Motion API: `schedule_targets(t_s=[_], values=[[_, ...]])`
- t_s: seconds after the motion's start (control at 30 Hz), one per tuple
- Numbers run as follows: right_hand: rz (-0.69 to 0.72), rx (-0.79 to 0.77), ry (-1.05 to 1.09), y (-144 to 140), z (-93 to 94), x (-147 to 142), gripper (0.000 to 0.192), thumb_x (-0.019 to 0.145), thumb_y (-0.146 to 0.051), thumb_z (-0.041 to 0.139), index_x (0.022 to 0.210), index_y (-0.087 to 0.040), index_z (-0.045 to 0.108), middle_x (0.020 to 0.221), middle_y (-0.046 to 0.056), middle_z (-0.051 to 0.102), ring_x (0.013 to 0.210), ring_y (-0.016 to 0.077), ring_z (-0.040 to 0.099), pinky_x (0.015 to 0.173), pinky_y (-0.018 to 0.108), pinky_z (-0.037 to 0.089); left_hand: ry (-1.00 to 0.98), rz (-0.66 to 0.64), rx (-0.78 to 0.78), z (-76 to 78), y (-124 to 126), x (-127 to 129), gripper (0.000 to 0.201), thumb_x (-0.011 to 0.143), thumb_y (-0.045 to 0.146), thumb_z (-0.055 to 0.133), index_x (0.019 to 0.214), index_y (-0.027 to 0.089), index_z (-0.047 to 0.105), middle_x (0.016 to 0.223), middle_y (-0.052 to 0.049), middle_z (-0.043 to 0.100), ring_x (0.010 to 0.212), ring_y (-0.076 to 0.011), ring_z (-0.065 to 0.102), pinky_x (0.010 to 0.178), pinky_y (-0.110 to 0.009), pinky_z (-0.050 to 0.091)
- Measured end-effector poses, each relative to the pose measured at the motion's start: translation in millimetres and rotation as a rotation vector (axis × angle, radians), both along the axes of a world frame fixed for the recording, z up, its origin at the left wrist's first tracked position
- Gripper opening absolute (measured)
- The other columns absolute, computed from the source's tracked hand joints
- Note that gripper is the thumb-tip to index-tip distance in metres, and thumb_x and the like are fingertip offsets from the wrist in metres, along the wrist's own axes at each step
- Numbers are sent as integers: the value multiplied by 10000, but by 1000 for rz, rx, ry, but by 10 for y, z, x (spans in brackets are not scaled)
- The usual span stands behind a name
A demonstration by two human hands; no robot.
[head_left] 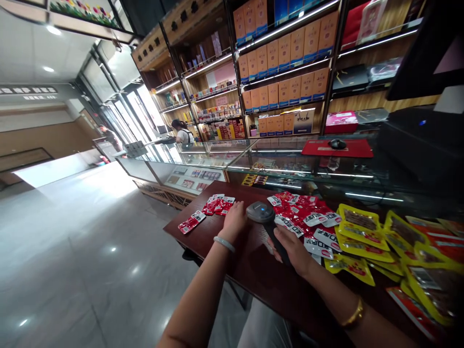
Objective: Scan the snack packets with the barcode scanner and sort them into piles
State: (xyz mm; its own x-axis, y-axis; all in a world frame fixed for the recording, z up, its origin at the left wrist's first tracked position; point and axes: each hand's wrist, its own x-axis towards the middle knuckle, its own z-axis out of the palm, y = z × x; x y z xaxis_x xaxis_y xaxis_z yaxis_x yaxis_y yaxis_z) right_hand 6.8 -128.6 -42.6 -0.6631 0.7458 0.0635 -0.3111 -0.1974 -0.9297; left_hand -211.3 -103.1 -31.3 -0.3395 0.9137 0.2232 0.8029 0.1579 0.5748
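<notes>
My right hand (292, 249) grips the handle of a dark handheld barcode scanner (261, 213), whose head points left over the dark wooden table (261, 273). My left hand (235, 220) rests flat on the table, fingers touching a small cluster of red snack packets (218, 204). A single red packet (191, 222) lies apart near the table's left corner. A bigger pile of red packets (302, 212) lies just right of the scanner. I wear a pale bangle on my left wrist and a gold one on my right.
Yellow snack bags (357, 232) crowd the table's right side. Behind it runs a glass display counter (217, 162) with a red mat and mouse (337, 144). Shelves of orange boxes (286, 53) line the wall. A person (183, 133) stands far back. Grey floor lies left.
</notes>
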Motion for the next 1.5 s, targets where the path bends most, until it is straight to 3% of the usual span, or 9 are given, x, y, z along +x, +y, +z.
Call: schedule_targets(t_s=[0.1, 0.27, 0.47, 0.6, 0.87, 1.13, 1.23, 1.37, 1.5], values=[[4, -26, -17, -16, -6, -15, 420, 826, -624, 590, 875, -217, 499, 635, -47, 527, 403, 80, 426, 373, 213, 311, 324, 108, -226, -77, -148, -270, 684, 857, 412, 573, 1400, 31, 407, 1505, -282, 351, 1459, -350, 240, 1164, -457, 217], [-14, -37, -54, -42, 19, -28, 447, 792, -649, 606, 861, -216, 519, 612, -52, 529, 394, 82, 421, 366, 213, 315, 428, 111, -399, -139, -193, -393, 817, 892, 568, 463, 1445, -17, 326, 1527, -330, 250, 1469, -374, 190, 1162, -480, 196], [-8, -9, -48, -19, -1, -25, 437, 812, -643, 584, 822, -213, 511, 599, -57, 519, 381, 75, 415, 365, 210, 314, 326, -4, -330, -49, -380, -125, 742, 787, 578, 625, 1330, 87, 508, 1419, -287, 467, 1374, -393, 389, 1090, -449, 317], [-3, -5, -40, -8, -29, -22, 425, 822, -631, 582, 833, -211, 518, 614, -52, 525, 391, 76, 425, 367, 210, 322, 251, 18, -238, 110, -498, -8, 310, 869, 417, 561, 1073, 205, 657, 1058, -176, 699, 1039, -320, 642, 919, -393, 433], [-23, 3, -37, -6, -16, -9, 419, 836, -626, 573, 849, -209, 532, 612, -56, 533, 379, 69, 427, 368, 205, 316, 410, 286, -259, 133, -196, -252, 449, 781, 528, 645, 976, 124, 651, 1126, -239, 655, 1106, -335, 595, 910, -391, 439], [-23, 18, -15, 1, 8, -9, 426, 832, -625, 578, 825, -204, 513, 615, -52, 532, 384, 69, 432, 370, 206, 324, 47, 59, -355, -47, 70, -454, 272, 657, 380, 757, 579, 175, 595, 575, -28, 625, 652, -189, 613, 673, -279, 437], [-23, 21, -24, 3, -4, -11, 424, 839, -622, 571, 821, -202, 514, 621, -52, 533, 393, 68, 436, 378, 206, 330, -69, 26, -260, -94, 56, -466, 205, 711, 339, 733, 717, 156, 642, 688, -46, 679, 687, -177, 619, 662, -262, 439], [-25, 24, -50, 3, -40, -25, 417, 850, -617, 560, 830, -203, 517, 620, -55, 524, 392, 64, 432, 379, 204, 323, -276, 131, 58, -63, 24, -491, 268, 780, 338, 698, 963, 150, 640, 849, -79, 712, 763, -176, 638, 709, -271, 463], [-19, 31, -49, 6, -76, -38, 404, 868, -609, 542, 857, -206, 522, 630, -54, 524, 390, 61, 425, 376, 204, 309, -313, 165, 280, 9, 28, -521, 259, 790, 305, 684, 992, 157, 623, 929, -96, 707, 827, -193, 647, 769, -308, 478]])
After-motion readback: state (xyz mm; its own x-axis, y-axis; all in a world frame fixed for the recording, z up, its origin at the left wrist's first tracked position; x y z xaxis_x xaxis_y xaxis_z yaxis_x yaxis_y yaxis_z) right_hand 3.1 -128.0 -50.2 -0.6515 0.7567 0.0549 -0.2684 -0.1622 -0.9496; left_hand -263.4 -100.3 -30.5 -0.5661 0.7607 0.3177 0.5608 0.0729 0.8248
